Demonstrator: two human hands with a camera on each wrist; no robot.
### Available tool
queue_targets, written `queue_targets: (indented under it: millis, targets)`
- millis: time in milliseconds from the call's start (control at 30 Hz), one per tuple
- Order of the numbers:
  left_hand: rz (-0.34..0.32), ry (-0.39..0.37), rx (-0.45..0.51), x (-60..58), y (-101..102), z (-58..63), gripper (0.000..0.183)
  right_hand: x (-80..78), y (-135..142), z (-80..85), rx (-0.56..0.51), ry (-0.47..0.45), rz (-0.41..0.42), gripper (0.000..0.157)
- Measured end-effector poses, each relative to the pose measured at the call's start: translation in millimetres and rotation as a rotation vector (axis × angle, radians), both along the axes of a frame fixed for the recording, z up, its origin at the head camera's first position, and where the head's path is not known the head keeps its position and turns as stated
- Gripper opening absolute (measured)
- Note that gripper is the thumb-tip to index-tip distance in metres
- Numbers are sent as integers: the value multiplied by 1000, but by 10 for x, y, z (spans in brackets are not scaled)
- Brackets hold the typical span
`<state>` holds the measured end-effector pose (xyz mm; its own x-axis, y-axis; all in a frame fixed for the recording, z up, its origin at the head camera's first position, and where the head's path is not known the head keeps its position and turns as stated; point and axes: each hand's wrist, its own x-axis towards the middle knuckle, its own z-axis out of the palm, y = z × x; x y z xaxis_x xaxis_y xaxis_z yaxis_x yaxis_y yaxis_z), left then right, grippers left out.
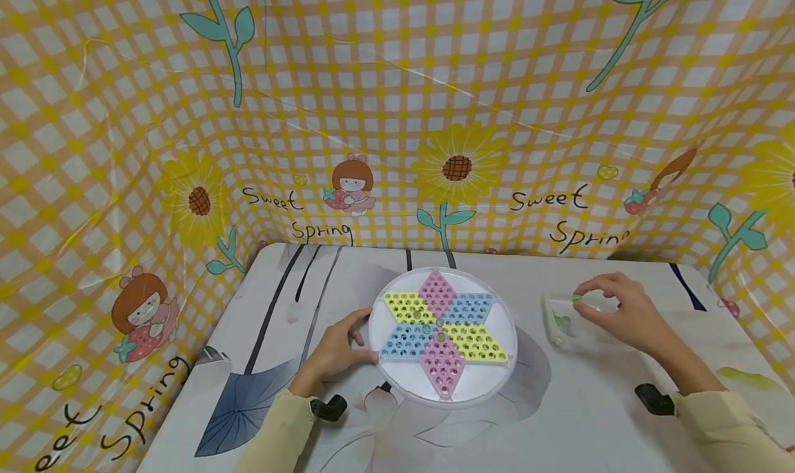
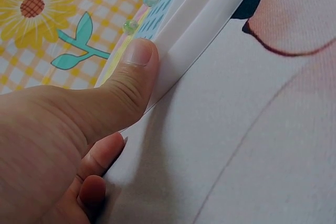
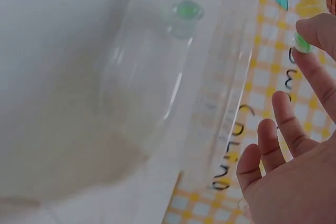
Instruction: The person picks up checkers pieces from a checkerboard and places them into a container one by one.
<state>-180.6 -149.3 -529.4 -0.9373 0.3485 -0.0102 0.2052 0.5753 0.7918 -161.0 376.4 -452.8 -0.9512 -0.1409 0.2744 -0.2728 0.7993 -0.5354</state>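
A round white Chinese checkers board (image 1: 385,380) with a pink, yellow and blue star lies on the table. Several glass marbles sit near the star's middle, among them a green marble (image 1: 441,336). My left hand (image 1: 335,349) grips the board's left rim; its thumb (image 2: 139,59) lies on the edge in the left wrist view. Between thumb and index finger, my right hand (image 1: 624,314) pinches a green-and-white marble (image 3: 301,43), its other fingers spread. This hand is over a clear plastic box (image 1: 553,338), where more marbles, such as a green one (image 3: 189,10), lie.
The table (image 1: 298,418) has a white cloth printed with leaves and flowers. Behind and to the left hangs a yellow checked curtain (image 1: 385,79) with sunflowers. The box stands to the right of the board, with a stretch of cloth between them.
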Motion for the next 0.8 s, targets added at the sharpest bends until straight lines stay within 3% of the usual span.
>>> queue_targets:
  millis: [167, 367, 600, 800]
  targets:
    - [1, 4, -4, -8, -4, 4, 91, 83, 141, -60, -32, 25, -25, 18]
    - [7, -3, -3, -7, -4, 18, 92, 164, 241, -93, -45, -14, -64, 19]
    - [13, -17, 7, 1, -2, 21, 92, 209, 293, -140, -45, -67, -101, 24]
    - [12, -17, 9, 3, 4, 18, 92, 219, 299, -178, -44, -48, -101, 22]
